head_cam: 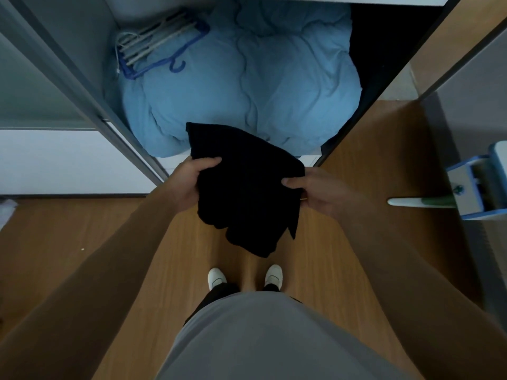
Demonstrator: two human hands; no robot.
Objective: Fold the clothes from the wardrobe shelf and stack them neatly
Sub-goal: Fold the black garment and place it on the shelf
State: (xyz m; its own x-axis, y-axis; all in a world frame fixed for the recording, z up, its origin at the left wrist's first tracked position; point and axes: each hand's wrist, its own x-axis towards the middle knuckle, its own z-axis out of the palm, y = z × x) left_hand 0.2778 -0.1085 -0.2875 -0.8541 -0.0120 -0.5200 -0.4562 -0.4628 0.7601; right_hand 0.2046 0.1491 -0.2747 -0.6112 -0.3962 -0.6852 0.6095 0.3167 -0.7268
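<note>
A black folded garment (pixel 241 187) hangs in the air in front of the wardrobe opening, above the wooden floor. My left hand (pixel 189 182) grips its left edge, thumb on top. My right hand (pixel 315 190) grips its right edge, thumb on top as well. The garment's lower corners droop loosely below my hands. Behind it, on the wardrobe's bottom shelf, lies a bulky light blue duvet (pixel 247 86).
Several hangers (pixel 156 45), grey ones and a blue one, lie at the back left on the duvet. A sliding door frame (pixel 90 105) runs along the left. A blue and white mop head (pixel 477 185) stands on the right. My white shoes (pixel 244 278) are on the wooden floor.
</note>
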